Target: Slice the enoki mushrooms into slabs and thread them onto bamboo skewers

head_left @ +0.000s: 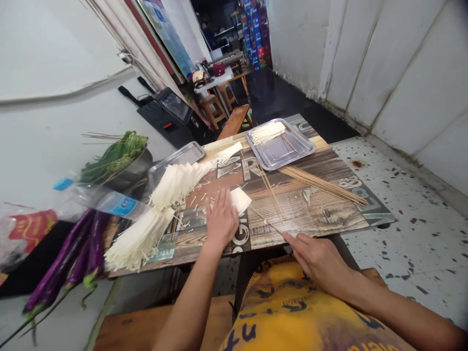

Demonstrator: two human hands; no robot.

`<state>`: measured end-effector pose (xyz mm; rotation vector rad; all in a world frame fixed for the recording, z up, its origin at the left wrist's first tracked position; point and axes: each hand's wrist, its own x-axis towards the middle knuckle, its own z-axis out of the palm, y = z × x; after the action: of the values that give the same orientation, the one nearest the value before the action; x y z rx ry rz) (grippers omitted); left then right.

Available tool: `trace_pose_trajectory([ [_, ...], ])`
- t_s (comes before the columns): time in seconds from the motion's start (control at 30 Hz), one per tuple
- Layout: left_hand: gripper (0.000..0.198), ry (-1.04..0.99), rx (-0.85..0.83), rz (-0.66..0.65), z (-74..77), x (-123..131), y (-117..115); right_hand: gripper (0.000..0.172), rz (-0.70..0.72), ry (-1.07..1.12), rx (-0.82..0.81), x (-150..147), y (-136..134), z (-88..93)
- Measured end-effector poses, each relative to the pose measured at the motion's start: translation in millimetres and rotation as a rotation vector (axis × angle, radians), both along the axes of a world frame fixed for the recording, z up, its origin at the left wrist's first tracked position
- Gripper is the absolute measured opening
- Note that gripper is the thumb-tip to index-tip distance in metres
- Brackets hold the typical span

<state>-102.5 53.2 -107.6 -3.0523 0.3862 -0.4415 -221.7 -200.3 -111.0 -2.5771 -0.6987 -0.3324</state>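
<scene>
My left hand (221, 217) lies flat on the table with its fingers stretched out, covering part of a small white bunch of enoki mushrooms (241, 200). Pinched in my right hand (310, 253) near the table's front edge is a thin bamboo skewer (268, 223), which points left at the cut end of that bunch. Whether its tip has entered the mushrooms, I cannot tell. Left of my hands, more enoki is laid out in an overlapping row (179, 183) and a fanned pile (141, 239). A few loose skewers (269, 187) lie beyond my right hand.
A metal tray (281, 158) with skewered enoki stands at the back right, beside a bundle of skewers (325, 185). At left are a second tray (195, 151), a bowl of greens (141, 168), a water bottle (109, 199) and purple eggplants (60, 263). Mushroom scraps litter the table (310, 219).
</scene>
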Motion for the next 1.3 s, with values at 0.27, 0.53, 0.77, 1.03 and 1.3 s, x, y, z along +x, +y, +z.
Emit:
trace_pose_trajectory([
  [0.27,0.053,0.013,-0.065,0.139,-1.0,0,-25,0.037,0.035,-0.049,-0.058,-3,-5,0.6],
  [0.53,0.053,0.073,-0.083,0.132,-1.3,2,-24,0.037,0.04,-0.049,-0.029,-2,-5,-2.6],
  [0.77,0.053,0.073,-0.127,0.126,-4.9,3,-23,0.039,0.028,-0.033,-0.04,-6,-4,-2.4],
  [1.03,0.054,0.09,-0.11,0.146,-2.9,3,-24,0.039,0.032,-0.038,-0.037,-6,-4,-4.5],
  [1.3,0.053,0.089,-0.115,0.143,-3.9,3,-23,0.04,0.03,-0.038,-0.048,-6,-3,-4.2],
])
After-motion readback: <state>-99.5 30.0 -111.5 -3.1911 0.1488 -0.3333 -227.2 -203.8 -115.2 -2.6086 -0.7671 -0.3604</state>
